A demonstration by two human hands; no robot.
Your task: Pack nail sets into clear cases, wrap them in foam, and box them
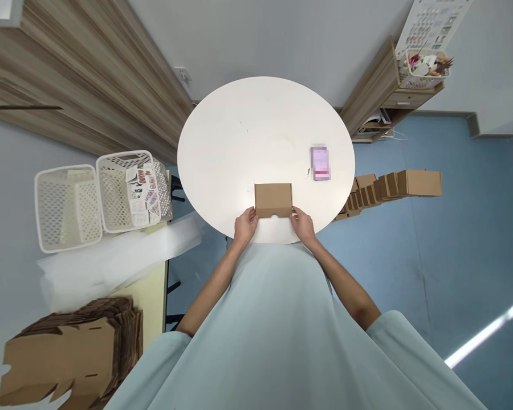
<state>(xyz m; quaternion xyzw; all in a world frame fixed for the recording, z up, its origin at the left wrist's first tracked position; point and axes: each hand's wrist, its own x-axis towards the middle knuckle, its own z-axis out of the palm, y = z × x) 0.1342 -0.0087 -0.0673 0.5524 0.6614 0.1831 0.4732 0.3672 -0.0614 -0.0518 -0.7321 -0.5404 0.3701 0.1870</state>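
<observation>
A brown cardboard box (273,196) with its lid down lies near the front edge of the white oval table (222,136). My left hand (245,225) grips its lower left corner, fingers bent against the side. At the lower right corner, my right hand (302,224) holds the box in the same way, with thumb and fingers pinched at the edge. The front side faces me and has a small notch at the middle. To the right of the box sits a blurred pink and purple packet (320,163).
Flattened cardboard boxes (64,359) are stacked at lower left, beside white plastic sheeting (123,256). Two white baskets (68,208) stand above, one holding printed cards (143,193). Several folded boxes (419,183) stand in a row on the right. A wooden cabinet (376,85) is at back right.
</observation>
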